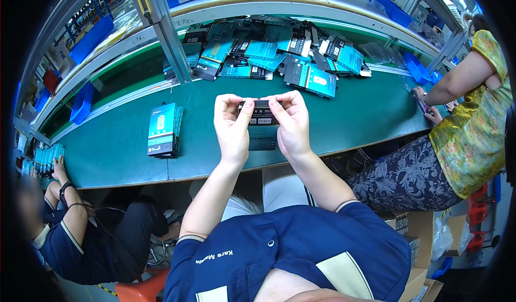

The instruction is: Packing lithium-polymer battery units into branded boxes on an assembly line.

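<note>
A small dark box (262,134) with a white barcode patch is held upright over the near edge of the green table, in front of my body. My left hand (232,127) pinches its upper left corner between thumb and fingers. At the upper right corner, my right hand (293,123) has the same kind of pinch. Both thumbs press near the box's top edge, where a flap seems to be. To the left lies a short stack of teal-and-black boxes (163,129). A heap of similar boxes (269,49) spreads along the back of the table.
A metal post (171,47) rises at the table's back left, below a shelf (301,4). Blue bins (82,103) (416,68) stand at both sides. One co-worker (457,124) stands at the right; another (80,232) sits at the left beside more boxes (48,156).
</note>
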Demonstrator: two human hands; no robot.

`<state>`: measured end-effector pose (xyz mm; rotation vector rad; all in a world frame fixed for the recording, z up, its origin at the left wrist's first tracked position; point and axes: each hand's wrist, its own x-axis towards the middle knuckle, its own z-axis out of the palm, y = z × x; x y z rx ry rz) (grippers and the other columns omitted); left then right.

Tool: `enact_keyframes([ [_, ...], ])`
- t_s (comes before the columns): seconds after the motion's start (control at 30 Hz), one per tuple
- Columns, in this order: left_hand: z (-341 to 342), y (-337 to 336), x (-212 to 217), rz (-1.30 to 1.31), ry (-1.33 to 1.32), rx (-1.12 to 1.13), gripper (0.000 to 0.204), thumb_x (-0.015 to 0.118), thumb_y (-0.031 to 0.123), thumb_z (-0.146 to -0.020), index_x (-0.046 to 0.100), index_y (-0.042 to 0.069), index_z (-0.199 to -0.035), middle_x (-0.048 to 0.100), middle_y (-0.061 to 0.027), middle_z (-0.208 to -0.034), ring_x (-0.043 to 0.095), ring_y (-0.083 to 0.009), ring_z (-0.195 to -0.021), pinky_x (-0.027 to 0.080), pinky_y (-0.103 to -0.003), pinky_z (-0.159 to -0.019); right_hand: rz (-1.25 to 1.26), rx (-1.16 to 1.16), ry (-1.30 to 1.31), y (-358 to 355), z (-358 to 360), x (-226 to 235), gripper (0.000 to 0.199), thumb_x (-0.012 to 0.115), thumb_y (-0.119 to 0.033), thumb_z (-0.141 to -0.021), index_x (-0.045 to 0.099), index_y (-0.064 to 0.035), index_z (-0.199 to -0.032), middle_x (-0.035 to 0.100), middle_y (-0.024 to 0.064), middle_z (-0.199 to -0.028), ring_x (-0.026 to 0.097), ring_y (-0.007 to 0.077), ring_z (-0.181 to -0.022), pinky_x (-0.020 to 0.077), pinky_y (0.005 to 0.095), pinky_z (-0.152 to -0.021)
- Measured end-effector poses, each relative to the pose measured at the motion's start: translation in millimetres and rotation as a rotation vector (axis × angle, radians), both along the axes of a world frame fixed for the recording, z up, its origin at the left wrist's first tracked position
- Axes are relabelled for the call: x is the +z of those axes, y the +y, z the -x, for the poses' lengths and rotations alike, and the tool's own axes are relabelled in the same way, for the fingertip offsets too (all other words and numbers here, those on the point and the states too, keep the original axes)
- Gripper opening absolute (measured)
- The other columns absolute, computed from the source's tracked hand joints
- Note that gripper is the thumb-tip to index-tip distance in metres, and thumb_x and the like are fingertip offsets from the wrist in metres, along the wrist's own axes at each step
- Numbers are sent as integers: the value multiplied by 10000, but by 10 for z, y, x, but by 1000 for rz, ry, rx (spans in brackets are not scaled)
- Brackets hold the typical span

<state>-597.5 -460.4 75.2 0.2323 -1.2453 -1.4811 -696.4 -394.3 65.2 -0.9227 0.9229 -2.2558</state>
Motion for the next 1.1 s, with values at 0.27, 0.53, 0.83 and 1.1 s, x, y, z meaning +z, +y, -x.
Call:
enact_keyframes([
  [0.27,-411,5,-70,-544,-200,-185,580,579,150,-982,317,96,-1497,364,-110,-1479,486,-202,-1241,441,-301,-955,206,-548,1081,263,-73,-210,348,697,33,-811,452,-90,-1025,652,167,-1068,671,259,-937,516,404,-791],
  [0.53,-1348,-828,117,46,-869,597,568,706,148,-867,506,-46,-1362,502,-227,-1361,489,-318,-1258,388,-433,-1043,-558,-276,1663,105,1007,125,635,840,-306,-680,575,-118,-1225,441,163,-1439,386,402,-1341,269,583,-1108],
  [0.83,-590,-371,125,940,-928,452,476,741,243,-794,606,45,-1206,517,-234,-1308,485,-431,-1210,390,-517,-1023,-1005,-312,1645,674,1208,-150,625,697,-357,-848,495,-136,-1397,345,211,-1514,317,457,-1383,285,529,-1132],
  [1.1,-107,222,-142,1344,-1225,-138,777,724,434,-823,411,110,-1457,419,-220,-1443,373,-416,-1360,299,-529,-1118,-720,-296,1111,1069,2002,-174,361,691,-258,-865,660,-38,-1150,527,205,-1368,501,370,-1269,402,452,-1061],
])
